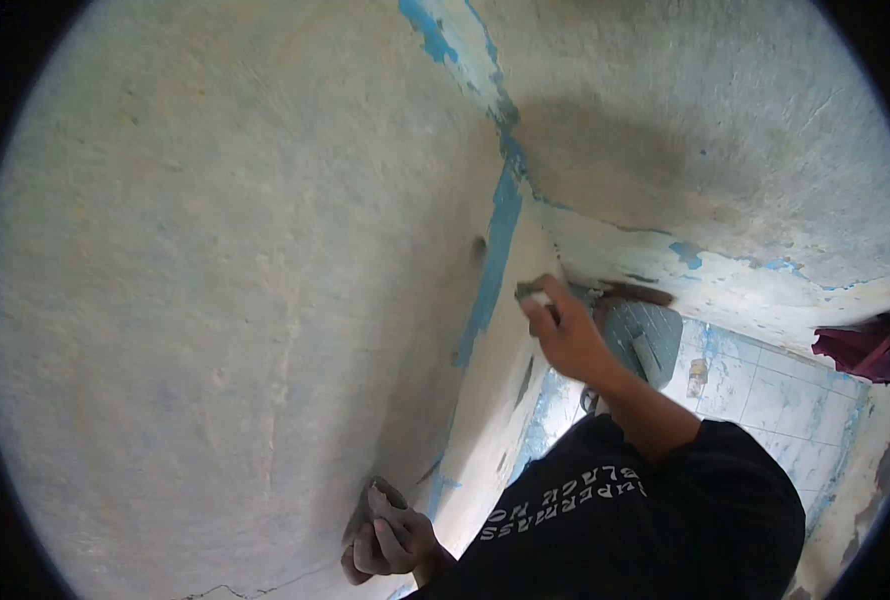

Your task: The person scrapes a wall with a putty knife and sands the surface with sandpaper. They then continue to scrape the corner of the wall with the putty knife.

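Observation:
At the lower left, my left hand (pixel 393 545) has its fingers closed around a dark grey flat piece (pixel 385 493), held close to the plastered wall (pixel 195 280). My right hand (pixel 565 335) grips a small grey tool (pixel 533 294) near the pale strip of wall beside the corner. The tool's exact shape is partly hidden by the fingers. A blue painted strip (pixel 499 235) runs along the corner between my hands and above them.
Below my right arm a grey stool-like object (pixel 643 335) stands on the white and blue tiled floor (pixel 765 388). A dark red cloth (pixel 860 350) hangs at the right edge. Another wall (pixel 705 120) fills the upper right, with blue paint patches.

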A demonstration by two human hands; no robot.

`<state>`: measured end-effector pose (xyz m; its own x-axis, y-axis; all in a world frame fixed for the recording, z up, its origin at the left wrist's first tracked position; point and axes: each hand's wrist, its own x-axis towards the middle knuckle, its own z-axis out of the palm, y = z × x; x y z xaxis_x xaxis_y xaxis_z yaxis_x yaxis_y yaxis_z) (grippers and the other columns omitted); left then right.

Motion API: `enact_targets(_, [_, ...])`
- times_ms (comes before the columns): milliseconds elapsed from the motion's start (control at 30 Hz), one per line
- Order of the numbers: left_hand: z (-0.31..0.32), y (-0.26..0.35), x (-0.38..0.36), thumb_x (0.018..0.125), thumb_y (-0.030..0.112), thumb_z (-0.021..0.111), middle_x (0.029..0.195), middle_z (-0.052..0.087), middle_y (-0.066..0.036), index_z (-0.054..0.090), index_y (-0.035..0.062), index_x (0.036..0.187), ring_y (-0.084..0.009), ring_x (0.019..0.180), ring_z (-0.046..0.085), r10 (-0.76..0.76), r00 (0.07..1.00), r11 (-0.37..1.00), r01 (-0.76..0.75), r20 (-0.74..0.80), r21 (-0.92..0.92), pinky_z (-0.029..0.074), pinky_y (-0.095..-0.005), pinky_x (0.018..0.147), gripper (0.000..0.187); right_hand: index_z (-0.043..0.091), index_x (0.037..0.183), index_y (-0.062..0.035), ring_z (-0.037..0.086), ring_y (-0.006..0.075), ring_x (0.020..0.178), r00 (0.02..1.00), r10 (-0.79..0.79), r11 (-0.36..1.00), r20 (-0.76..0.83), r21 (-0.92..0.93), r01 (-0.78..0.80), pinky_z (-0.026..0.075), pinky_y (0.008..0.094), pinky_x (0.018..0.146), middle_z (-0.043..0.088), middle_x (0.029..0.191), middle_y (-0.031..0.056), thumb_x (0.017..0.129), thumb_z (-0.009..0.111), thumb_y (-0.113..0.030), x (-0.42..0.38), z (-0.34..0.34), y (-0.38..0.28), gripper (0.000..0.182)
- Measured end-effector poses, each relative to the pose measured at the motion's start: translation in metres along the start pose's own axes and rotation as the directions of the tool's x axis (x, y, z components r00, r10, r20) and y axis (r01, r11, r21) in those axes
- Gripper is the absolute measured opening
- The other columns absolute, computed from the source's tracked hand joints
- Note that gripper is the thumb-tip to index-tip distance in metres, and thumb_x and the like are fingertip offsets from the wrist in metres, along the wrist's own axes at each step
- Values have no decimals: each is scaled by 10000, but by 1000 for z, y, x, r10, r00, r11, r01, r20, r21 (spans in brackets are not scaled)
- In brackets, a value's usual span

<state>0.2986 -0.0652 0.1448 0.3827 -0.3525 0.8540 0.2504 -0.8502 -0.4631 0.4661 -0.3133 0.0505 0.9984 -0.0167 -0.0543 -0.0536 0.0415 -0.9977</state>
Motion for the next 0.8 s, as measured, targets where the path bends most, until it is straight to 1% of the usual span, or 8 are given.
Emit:
enact_targets(167, [-19, -2, -15, 824, 71, 688, 937, 576, -67, 640, 126, 1091, -316, 918, 492, -23, 1000, 999, 23, -5, 22, 400, -474, 796, 277, 561, 1137, -38, 519, 133, 598, 997, 76, 997, -31, -4, -76, 413, 336, 574, 545, 656, 79, 1033, 549, -227, 8, -7, -15, 216])
enact_targets(300, [-15, -5, -15, 824, 73, 680, 944, 586, -59, 637, 128, 1095, -318, 924, 493, -63, 998, 996, 63, -11, -59, 400, -476, 797, 280, 562, 1123, -29, 541, 143, 606, 999, -39, 999, -9, 4, 39, 426, 347, 585, 566, 663, 96, 1033, 550, -228, 8, 1, -2, 219])
enact_targets(367, [-23, -3, -13, 820, 71, 681, 945, 589, -56, 637, 127, 1093, -319, 928, 491, -49, 999, 997, 49, 0, -66, 399, -476, 796, 282, 565, 1120, -34, 560, 145, 617, 989, -59, 995, -133, -81, 49, 442, 350, 609, 580, 677, 101, 1030, 553, -223, 37, -6, -8, 210])
enact_targets(433, [-20, 1, -3, 821, 37, 635, 933, 533, -41, 565, 137, 1101, -227, 873, 503, -19, 999, 1000, 19, 44, -4, 365, -442, 833, 306, 558, 1127, -38, 574, 175, 615, 991, -18, 996, -129, -85, 7, 453, 360, 627, 590, 688, 119, 1026, 552, -236, 34, -2, -5, 222])
enact_targets(500, [-19, 0, -3, 816, 41, 638, 945, 533, -46, 564, 136, 1102, -235, 897, 493, -32, 999, 999, 32, 33, -18, 363, -444, 834, 310, 554, 1132, -40, 569, 209, 603, 995, -77, 997, -67, -31, 75, 448, 366, 622, 589, 682, 135, 1024, 544, -252, 7, 6, 0, 238])
enact_targets(533, [-19, -1, -5, 812, 45, 640, 958, 533, -50, 563, 135, 1103, -244, 922, 482, -39, 998, 999, 40, 47, -32, 361, -445, 835, 315, 554, 1136, -48, 562, 206, 604, 999, 30, 999, 42, 40, -32, 444, 367, 618, 588, 683, 131, 1024, 545, -255, 0, 4, 2, 235])
enact_targets(633, [-21, -5, -17, 823, 61, 673, 932, 583, -47, 637, 122, 1082, -306, 922, 491, -36, 999, 997, 38, 27, -66, 387, -482, 822, 268, 551, 1135, -62, 552, 182, 605, 995, -17, 997, -100, -74, 9, 439, 353, 619, 570, 678, 115, 1022, 554, -245, 32, -7, 4, 215])
enact_targets(800, [-18, -4, -14, 848, 104, 690, 936, 582, -46, 636, 120, 1082, -299, 926, 497, -57, 998, 996, 57, 3, -74, 388, -484, 819, 241, 546, 1132, -62, 543, 194, 601, 996, -65, 996, -63, -57, 61, 436, 366, 612, 554, 675, 129, 1025, 546, -261, 21, -1, 2, 225])
